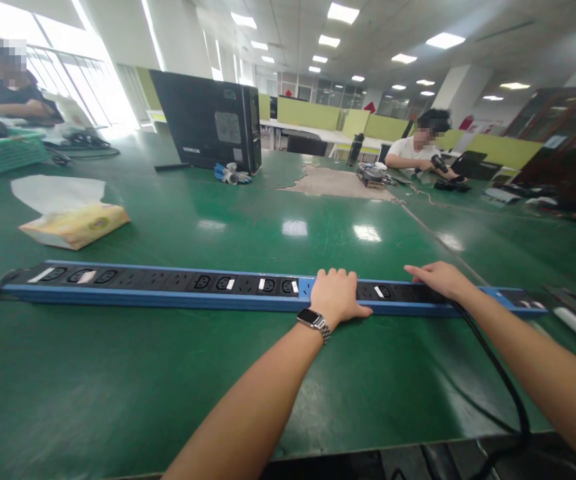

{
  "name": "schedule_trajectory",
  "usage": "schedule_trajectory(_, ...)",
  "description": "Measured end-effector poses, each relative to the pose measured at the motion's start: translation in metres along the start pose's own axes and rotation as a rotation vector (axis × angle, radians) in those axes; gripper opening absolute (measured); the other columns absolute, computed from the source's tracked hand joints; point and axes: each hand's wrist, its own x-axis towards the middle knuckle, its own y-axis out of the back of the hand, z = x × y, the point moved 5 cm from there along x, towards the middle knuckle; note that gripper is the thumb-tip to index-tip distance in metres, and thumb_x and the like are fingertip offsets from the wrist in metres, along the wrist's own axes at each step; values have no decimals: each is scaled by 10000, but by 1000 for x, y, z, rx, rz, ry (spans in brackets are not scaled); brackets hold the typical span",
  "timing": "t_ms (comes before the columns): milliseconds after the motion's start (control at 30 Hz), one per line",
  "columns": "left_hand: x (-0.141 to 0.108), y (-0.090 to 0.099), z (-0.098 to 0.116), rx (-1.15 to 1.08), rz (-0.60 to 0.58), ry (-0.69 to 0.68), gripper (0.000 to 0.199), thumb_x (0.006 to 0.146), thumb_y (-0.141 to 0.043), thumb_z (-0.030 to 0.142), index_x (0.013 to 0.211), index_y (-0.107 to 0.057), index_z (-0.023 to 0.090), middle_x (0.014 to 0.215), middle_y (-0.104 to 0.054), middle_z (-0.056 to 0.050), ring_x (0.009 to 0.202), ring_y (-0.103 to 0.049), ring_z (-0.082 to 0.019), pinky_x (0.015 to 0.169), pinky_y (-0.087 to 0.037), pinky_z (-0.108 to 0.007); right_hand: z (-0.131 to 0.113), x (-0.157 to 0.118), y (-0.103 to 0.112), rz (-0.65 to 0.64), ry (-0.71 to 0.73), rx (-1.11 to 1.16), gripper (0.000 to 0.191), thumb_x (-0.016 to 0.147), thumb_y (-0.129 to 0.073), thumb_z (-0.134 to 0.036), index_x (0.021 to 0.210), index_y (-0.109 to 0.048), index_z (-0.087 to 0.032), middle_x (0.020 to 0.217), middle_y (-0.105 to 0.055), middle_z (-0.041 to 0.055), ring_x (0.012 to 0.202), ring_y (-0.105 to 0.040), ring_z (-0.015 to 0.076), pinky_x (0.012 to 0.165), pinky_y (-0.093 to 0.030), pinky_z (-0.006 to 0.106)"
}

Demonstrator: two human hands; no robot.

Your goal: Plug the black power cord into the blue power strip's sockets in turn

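A long blue and black power strip (153,285) lies across the green table, with rows of sockets and several white labels on its top. My left hand (335,295), a watch on its wrist, is laid over the strip right of the middle. Its fingers reach over the far edge and the thumb points right along the near edge, gripping the strip. Toward the right end, my right hand (441,279) is closed at the end of a black power cord (498,363), low over the sockets. The hand hides the cord's plug end. From there the cord hangs down past the table's front edge.
Behind the strip at left is a tissue pack (75,225). Farther back stand a black computer case (208,123), gloves (232,174) and a green basket (8,152). One person (421,148) sits at the far right, another person (8,93) at the far left.
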Motion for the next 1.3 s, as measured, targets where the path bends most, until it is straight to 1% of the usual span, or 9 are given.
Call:
schedule_trajectory(133,-1,0,0,7,8,-2,650,658,-633,734,1002,-596,184,1027,-659,-104,990,-592,-298,856,-423,-436,2,-5,6,16,-10,55,551,817,-458,-622,676,-765,-186,698,-715,84,729,-651,241,669,-444,308)
schedule_trajectory(300,-3,1,1,18,20,-12,641,679,-629,720,1018,-597,177,1017,-656,-102,988,-590,-298,850,-420,-430,1,0,7,50,3,-36,593,812,-438,-652,614,-738,-181,595,-664,97,645,-625,244,623,-418,324)
schedule_trajectory(700,-6,3,2,35,23,-24,637,694,-623,719,1023,-596,174,1014,-657,-108,965,-590,-297,826,-422,-421,-2,4,7,62,-34,-178,625,812,-382,-705,609,-716,-218,712,-698,112,716,-643,278,631,-423,345)
schedule_trajectory(800,-6,3,2,39,22,-24,641,692,-623,721,1030,-595,177,1016,-655,-107,972,-591,-300,830,-422,-421,-8,-1,9,94,-39,-216,659,813,-355,-738,668,-731,-216,772,-714,125,752,-657,288,624,-424,346)
schedule_trajectory(933,-5,2,1,46,30,-20,636,688,-620,722,1019,-596,179,1009,-657,-103,964,-593,-300,830,-428,-425,-15,-11,10,117,-2,-265,700,832,-301,-741,666,-727,-211,752,-710,134,758,-662,286,582,-402,327)
schedule_trajectory(1100,-4,3,1,39,33,-10,636,660,-636,723,991,-601,182,989,-660,-103,958,-596,-300,837,-432,-431,-13,-18,12,203,27,-193,660,859,-292,-684,626,-691,-213,751,-710,122,768,-658,277,584,-389,319)
schedule_trajectory(1167,-4,3,1,34,28,-2,637,654,-635,726,986,-601,183,987,-660,-102,955,-597,-301,836,-434,-435,-7,-20,15,271,-10,-126,608,874,-304,-634,659,-688,-215,784,-718,111,794,-658,270,613,-404,317)
schedule_trajectory(1233,-4,3,1,28,21,4,643,646,-635,728,985,-602,183,983,-661,-102,953,-599,-305,830,-438,-440,1,-22,18,330,-75,-71,541,874,-334,-596,763,-704,-217,843,-729,102,825,-662,268,640,-420,316)
schedule_trajectory(1300,-4,3,0,22,20,8,649,635,-639,731,980,-603,183,976,-664,-102,946,-601,-307,825,-441,-444,12,-25,19,339,-127,-60,499,857,-378,-592,883,-705,-216,897,-732,106,850,-668,278,659,-437,326)
